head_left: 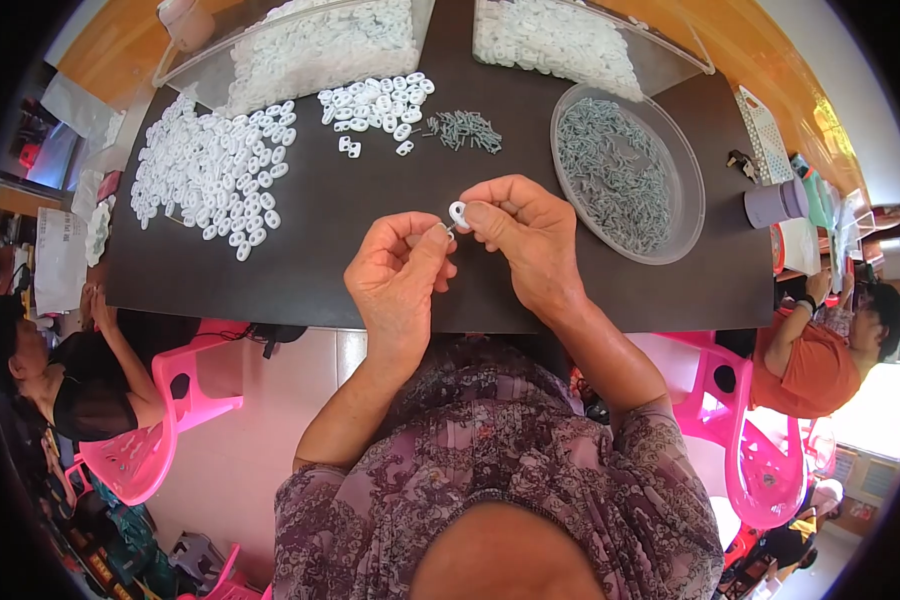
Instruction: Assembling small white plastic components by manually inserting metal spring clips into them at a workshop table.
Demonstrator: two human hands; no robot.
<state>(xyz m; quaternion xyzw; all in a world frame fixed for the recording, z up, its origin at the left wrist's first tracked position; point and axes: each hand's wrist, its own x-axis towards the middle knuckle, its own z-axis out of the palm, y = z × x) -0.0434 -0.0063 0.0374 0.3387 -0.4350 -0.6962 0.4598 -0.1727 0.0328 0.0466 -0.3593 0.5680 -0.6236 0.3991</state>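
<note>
Right hand (525,235), fingers curled, pinches a small white plastic ring piece (458,212) between thumb and forefinger, above the middle of the dark worktop (320,270). Left hand (398,275), likewise closed at the fingertips, grips a thin grey pin (447,230) whose tip meets the white piece from below; the two hands nearly touch. Just beyond the hands lie a small scatter of grey pins (462,130) and, beside it to the left, a loose cluster of white pieces (378,103). Farther left, a broad heap of white pieces (210,170) spreads over the worktop. To the right of the hands stands a round clear dish (685,215) filled with grey pins. Along the far edge, two clear rectangular trays, left tray (195,70) and right tray (685,50), hold further white pieces. Pink plastic chairs (180,400) stand at both near corners, where other seated persons are partly visible.
</note>
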